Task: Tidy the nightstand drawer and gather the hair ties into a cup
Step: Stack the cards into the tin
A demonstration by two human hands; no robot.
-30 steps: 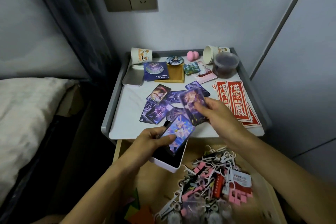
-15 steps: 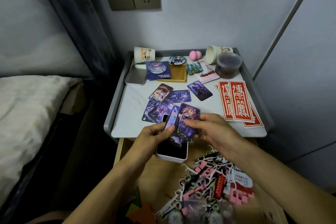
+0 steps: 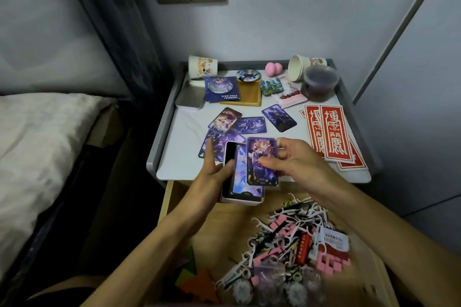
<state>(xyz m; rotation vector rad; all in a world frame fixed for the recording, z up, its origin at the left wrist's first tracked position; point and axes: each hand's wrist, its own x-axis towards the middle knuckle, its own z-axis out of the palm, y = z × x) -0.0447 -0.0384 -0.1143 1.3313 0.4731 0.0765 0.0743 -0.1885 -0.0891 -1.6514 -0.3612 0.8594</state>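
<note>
My left hand [image 3: 212,177] grips a small white box [image 3: 239,198] over the front edge of the nightstand top [image 3: 184,157]; a bluish card lies in the box. My right hand [image 3: 294,162] pinches a purple picture card [image 3: 262,159] and holds it over the box. More cards [image 3: 252,124] are spread on the top. The open wooden drawer [image 3: 224,227] below holds a heap of floss picks, pink pieces and fluffy hair ties [image 3: 287,252]. One paper cup [image 3: 202,67] lies at the back left, stacked cups [image 3: 299,67] at the back right.
A metal tin lid [image 3: 189,99], a wooden tray [image 3: 249,95], a round badge [image 3: 248,75], a pink sponge [image 3: 273,68], a plastic jar [image 3: 319,82] and red paper strips [image 3: 326,132] share the top. A bed [image 3: 37,144] stands left, walls behind and right.
My right hand lifted the purple card off the spread and carried it back to the box in my left hand. The box rose toward the nightstand edge and turned more upright.
</note>
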